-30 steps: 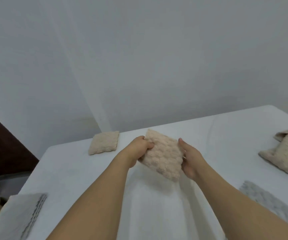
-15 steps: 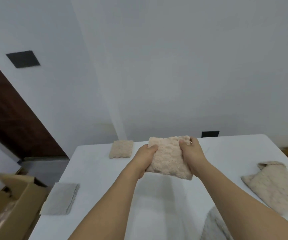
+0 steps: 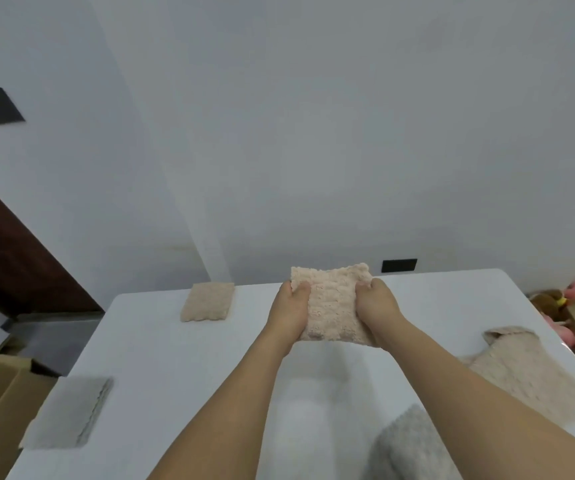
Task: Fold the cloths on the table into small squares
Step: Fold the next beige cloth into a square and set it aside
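Head view: folded pink cloth [image 3: 331,306], nubby terry, roughly square, held above white table [image 3: 161,341] at its far middle. Left hand [image 3: 289,306] grips left edge, thumb curled over the front; right hand [image 3: 377,303] grips right edge, fingers behind the cloth. Folded beige square [image 3: 208,302] lies far left, flat grey square [image 3: 67,412] near left, unfolded beige cloth [image 3: 521,372] right, fluffy grey cloth [image 3: 407,448] near the bottom edge.

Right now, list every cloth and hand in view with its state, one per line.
Pink cloth: folded, held by both hands.
Left hand: grips the pink cloth.
Right hand: grips it too.
Beige cloth: folded square, lying flat.
Grey folded cloth: folded, lying flat.
Beige loose cloth: unfolded.
Grey loose cloth: unfolded.
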`<state>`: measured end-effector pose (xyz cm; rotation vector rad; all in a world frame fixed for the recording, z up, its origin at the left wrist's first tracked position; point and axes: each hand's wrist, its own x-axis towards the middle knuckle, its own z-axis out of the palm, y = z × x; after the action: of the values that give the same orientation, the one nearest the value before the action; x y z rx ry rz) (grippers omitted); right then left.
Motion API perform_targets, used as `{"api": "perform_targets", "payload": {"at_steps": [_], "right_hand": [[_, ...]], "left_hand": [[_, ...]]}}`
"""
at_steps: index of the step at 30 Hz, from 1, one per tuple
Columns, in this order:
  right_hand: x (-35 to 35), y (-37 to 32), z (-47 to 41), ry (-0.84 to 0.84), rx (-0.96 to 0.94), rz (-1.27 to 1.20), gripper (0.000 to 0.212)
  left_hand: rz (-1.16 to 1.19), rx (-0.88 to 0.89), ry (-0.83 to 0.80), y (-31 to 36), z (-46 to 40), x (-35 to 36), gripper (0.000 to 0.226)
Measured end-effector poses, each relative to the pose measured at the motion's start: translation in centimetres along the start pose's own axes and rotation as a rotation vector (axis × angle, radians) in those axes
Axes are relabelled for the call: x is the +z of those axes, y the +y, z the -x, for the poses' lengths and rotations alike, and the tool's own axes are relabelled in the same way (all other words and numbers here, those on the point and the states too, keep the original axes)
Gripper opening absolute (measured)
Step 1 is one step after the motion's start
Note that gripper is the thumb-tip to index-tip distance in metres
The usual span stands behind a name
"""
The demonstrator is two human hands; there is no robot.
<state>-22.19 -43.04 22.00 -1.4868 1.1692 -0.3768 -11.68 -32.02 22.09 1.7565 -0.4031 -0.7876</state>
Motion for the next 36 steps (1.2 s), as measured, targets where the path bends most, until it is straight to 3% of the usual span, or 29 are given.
{"api": "perform_targets", "payload": {"at_steps": [9,21,24,27,36], "right_hand": [[-6.6,6.3,-10.0,-0.028,-0.154,0.293,0.029],[-5.5,16.1,-30.4,0.06,-0.25,0.566,0.025],[-5.6,18.5,-34.4,0.13,-0.339,0.69,0.027],[-5.5,20.2,-36.8,0.27,-0.424,0.827,0.028],[-5.4,21.5,-37.5,0.353,-0.471,0.645,0.037]], "left_hand": [[-0.384,0.056,0.129,-3.6,-6.3,11.2,0.025],[-0.655,0.056,0.197,-13.9,-24.5,20.9,0.029],[-0.752,0.124,0.208,-15.8,-28.0,22.7,0.03],[-0.886,0.227,0.326,-17.1,-29.9,24.0,0.028],[-0.803,0.295,0.497,-18.6,-30.6,24.8,0.024]]}}
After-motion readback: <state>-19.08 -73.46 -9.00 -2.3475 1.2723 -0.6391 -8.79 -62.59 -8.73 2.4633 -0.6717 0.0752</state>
